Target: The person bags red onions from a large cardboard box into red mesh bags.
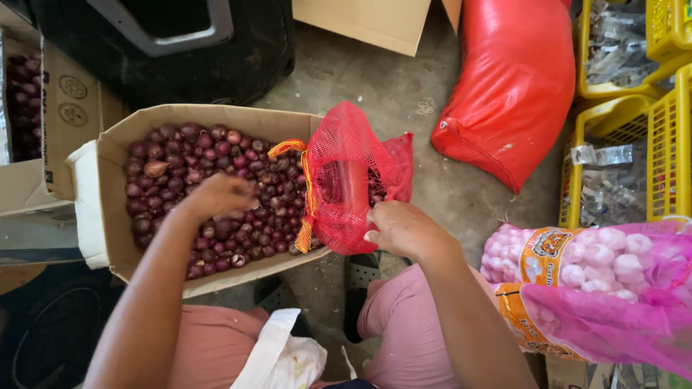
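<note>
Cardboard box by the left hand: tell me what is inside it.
The cardboard box holds small red onions. The left hand rests on them; the red mesh bag hides its right corner. Deeper layers cannot be seen.

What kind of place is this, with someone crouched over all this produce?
Probably a produce shop's storeroom or packing corner: a cardboard box of small red onions on a bare concrete floor, a pink mesh sack of garlic bulbs, and yellow plastic crates alongside.

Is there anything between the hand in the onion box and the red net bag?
Nothing visible blocks it. The left hand rests on the shallots in the cardboard box; the red mesh bag, held by the right hand, hangs at the box's right edge.
</note>
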